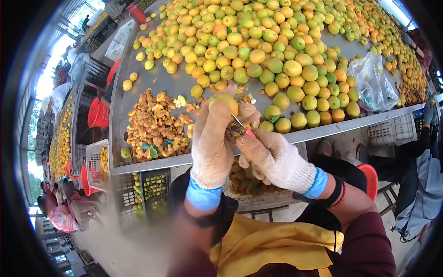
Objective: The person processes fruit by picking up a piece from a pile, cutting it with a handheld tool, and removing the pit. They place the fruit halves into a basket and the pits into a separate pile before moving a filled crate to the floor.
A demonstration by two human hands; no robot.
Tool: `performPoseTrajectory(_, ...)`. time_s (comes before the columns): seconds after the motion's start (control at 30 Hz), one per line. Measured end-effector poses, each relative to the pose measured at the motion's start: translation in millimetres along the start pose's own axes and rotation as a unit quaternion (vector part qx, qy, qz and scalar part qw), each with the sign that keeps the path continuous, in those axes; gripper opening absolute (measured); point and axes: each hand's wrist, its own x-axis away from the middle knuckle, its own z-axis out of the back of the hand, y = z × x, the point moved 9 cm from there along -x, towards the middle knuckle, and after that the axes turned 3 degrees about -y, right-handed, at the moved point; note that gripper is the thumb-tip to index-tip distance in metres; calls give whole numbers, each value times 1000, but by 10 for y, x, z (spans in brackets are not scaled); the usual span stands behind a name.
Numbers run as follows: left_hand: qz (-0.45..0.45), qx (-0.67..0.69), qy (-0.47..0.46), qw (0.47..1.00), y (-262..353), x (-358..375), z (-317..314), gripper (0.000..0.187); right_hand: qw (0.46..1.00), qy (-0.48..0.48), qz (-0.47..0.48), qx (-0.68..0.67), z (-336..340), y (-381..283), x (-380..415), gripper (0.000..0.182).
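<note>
My left hand [213, 143], in a stained white glove, is closed around a yellow-green fruit [226, 102] above the metal table's near edge. Gloved too, my right hand [277, 159] grips a small tool with a red handle [249, 133]. The tool's thin metal tip [236, 121] meets the lower side of the fruit. A heap of brownish-orange pieces [157, 124], with a few green leaves, lies left of my hands. Beyond them, a large pile of yellow, orange and green fruits [240, 41] spreads over the table.
A clear plastic bag [373, 83] lies on the table at the right. Below the table edge are crates [157, 187], and a red bucket [369, 180] stands right of my lap. Other people [64, 212] sit at the left, near red buckets [98, 113]. Someone's arm [415, 46] reaches in at the far right.
</note>
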Motion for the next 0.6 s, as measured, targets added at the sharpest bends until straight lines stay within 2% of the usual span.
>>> performPoseTrajectory(0.03,3,-1,2,1000,-84,-2,20,62,1000,-1,-2,-3,-8,73,-35,54)
performPoseTrajectory(0.1,52,207,-26,977,-299,-41,-41,70,993,45,16,107,81,147,-122,56)
performPoseTrajectory(0.13,53,183,-3,982,-297,-37,-37,71,990,47,94,95,71,99,-175,57)
performPoseTrajectory(0.17,55,183,-3,982,-284,-39,-20,71,990,48,93,94,103,151,-151,57)
performPoseTrajectory(0.23,38,28,1,999,-202,-78,73,70,995,51,38,71,159,124,-73,57)
performPoseTrajectory(0.27,-23,-90,10,996,-31,-101,67,69,998,29,-34,42,161,95,-22,56)
performPoseTrajectory(0.3,-22,-90,11,996,-18,-111,78,69,998,29,-36,41,157,68,3,56)
performPoseTrajectory(0.37,-45,-52,1,998,29,-110,80,65,990,57,-5,127,187,-13,35,56)
performPoseTrajectory(0.4,6,27,-8,1000,-87,-90,79,62,981,67,45,179,208,95,-33,56)
performPoseTrajectory(0.43,10,28,-7,1000,-169,-100,108,62,981,68,42,177,214,219,-87,56)
performPoseTrajectory(0.5,55,168,41,983,-382,-152,163,51,951,118,117,260,260,130,-147,56)
performPoseTrajectory(0.57,53,164,45,984,-304,-84,105,49,953,109,122,254,280,82,-106,55)
performPoseTrajectory(0.6,27,77,37,996,-218,-86,101,48,983,61,50,164,266,143,-102,56)
